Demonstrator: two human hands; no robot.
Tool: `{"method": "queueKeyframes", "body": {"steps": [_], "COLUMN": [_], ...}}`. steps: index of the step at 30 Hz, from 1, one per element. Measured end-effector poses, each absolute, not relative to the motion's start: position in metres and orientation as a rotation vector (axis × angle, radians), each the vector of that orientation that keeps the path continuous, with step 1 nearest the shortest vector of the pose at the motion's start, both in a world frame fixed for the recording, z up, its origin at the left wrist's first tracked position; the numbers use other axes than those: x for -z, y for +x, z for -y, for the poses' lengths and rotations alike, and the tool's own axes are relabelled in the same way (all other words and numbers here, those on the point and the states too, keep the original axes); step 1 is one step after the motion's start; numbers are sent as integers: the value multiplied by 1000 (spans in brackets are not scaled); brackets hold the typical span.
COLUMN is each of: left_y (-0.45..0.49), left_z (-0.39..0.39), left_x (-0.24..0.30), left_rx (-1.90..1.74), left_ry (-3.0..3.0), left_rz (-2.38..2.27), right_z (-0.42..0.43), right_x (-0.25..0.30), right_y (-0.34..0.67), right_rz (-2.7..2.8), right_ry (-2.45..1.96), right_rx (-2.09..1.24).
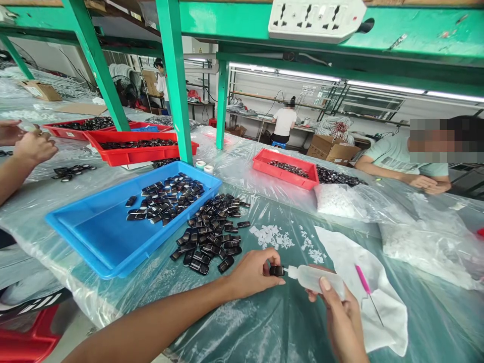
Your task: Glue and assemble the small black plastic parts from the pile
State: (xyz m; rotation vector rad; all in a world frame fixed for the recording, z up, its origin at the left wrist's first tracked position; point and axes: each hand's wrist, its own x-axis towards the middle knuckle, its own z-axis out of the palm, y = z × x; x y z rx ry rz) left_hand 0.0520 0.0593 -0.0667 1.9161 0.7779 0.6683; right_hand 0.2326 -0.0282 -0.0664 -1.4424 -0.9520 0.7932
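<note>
My left hand [257, 275] is closed on a small black plastic part [277, 271], held between thumb and fingers above the table. In my right hand [336, 302] lies a translucent squeeze bottle [315, 278], tilted sideways. Its thin nozzle points left and meets the end of the black part, or comes very close; which of the two I cannot tell. Behind my left hand a pile of similar black parts [214, 229] is spread on the table. Small white pieces [270, 236] lie scattered just beyond both hands.
A blue tray [91, 247] with black parts stands left. Right of my hands, a pink-handled pick [363, 280] rests on a white cloth [393, 307]. Red trays [147, 155], plastic bags [427, 252] and a green post [176, 85] stand farther off. Co-workers sit left and right.
</note>
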Motion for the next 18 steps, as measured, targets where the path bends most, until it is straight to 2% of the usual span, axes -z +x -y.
{"method": "queueKeyframes", "body": {"steps": [6,13,18], "left_y": [53,52,52], "left_z": [-58,-59,-59], "left_x": [69,66,65], "left_rx": [-673,-657,-664], "left_ry": [1970,1983,1969], "left_rz": [-805,-828,-832], "right_z": [36,42,43], "right_x": [51,56,54], "right_y": [213,207,208], "right_rz": [951,1114,1107], "right_ry": [-1546,-1526,-1519], "right_rx": [-623,-414,-451]}}
